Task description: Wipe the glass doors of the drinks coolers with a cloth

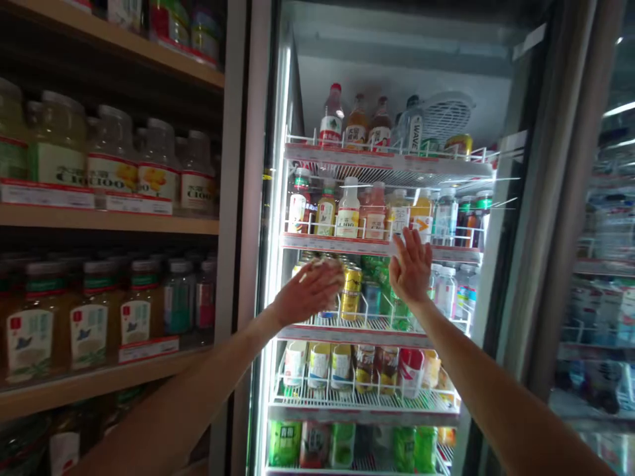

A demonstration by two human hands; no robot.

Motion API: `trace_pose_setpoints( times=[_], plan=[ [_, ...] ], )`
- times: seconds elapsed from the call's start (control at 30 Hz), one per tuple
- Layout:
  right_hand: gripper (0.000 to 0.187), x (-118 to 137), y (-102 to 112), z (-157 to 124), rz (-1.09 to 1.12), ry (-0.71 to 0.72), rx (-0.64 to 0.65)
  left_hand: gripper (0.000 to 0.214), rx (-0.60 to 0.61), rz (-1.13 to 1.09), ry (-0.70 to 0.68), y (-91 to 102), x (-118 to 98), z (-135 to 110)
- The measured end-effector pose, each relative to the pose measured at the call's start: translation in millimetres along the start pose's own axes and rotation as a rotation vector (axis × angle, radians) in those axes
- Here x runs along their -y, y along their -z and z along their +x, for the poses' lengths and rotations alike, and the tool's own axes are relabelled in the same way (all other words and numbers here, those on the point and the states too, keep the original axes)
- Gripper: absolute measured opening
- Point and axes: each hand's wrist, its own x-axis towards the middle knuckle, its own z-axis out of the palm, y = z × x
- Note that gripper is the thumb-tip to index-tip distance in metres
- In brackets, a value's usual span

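Note:
Both my hands are raised in front of a lit drinks fridge. My left hand (312,287) is blurred by motion, its fingers stretched to the right beside a gold can (351,291) on the middle shelf. Whether it touches the can is unclear. Further right, my right hand (411,268) is open with the fingers up and apart, holding nothing. It overlaps the lower edge of the second shelf, just below an orange drink bottle (421,210). A white-capped bottle (348,208) with a yellow-fruit label stands between the hands, higher up.
Wire-fronted fridge shelves (367,338) hold bottles and cans. A white round grille (444,114) sits at the top right. On the left, a wooden shelf (99,217) carries large bottles, with a grey upright post (233,165) beside the fridge. Another glass-fronted cooler (602,264) stands right.

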Motion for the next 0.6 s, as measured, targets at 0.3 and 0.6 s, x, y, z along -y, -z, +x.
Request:
trace_pose_setpoints(
  times=[0.3, 0.6],
  plan=[
    [0.048, 1.1, 0.9, 0.6, -0.017, -0.009, 0.009, 0.048, 0.002, 0.001, -0.067, -3.7, -7.7, 6.8],
    [0.052, 0.5, 0.5, -0.2, -0.004, -0.024, 0.023, 0.046, -0.007, -0.015, -0.153, 0.4, 1.3, 15.4]
  ],
)
